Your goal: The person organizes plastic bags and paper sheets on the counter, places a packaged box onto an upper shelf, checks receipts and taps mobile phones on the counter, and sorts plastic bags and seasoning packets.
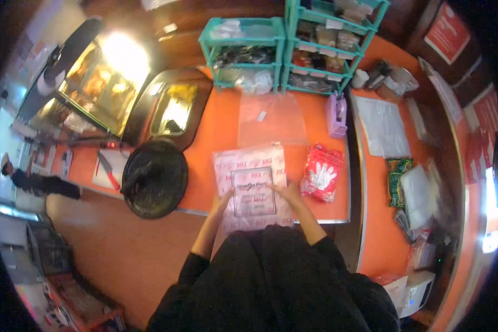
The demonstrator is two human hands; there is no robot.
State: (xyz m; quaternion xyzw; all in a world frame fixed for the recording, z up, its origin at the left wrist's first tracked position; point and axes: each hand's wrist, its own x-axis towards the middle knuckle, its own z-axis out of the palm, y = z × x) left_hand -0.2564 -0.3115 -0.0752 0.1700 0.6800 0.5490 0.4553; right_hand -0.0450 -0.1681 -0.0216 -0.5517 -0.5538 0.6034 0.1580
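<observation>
The packet [253, 166] hides part of the left hand [222, 202] and of the right hand [288, 193], its smaller print is too blurred to read, and the black top [271, 276] covers part of its lower edge. The view's upper edge cuts off the taller rack [307, 89], while glare washes out much of the glass cabinet [89, 114]. A distant person [36, 181] is a small blur, and the poster [447, 34] bears unreadable wording.
</observation>
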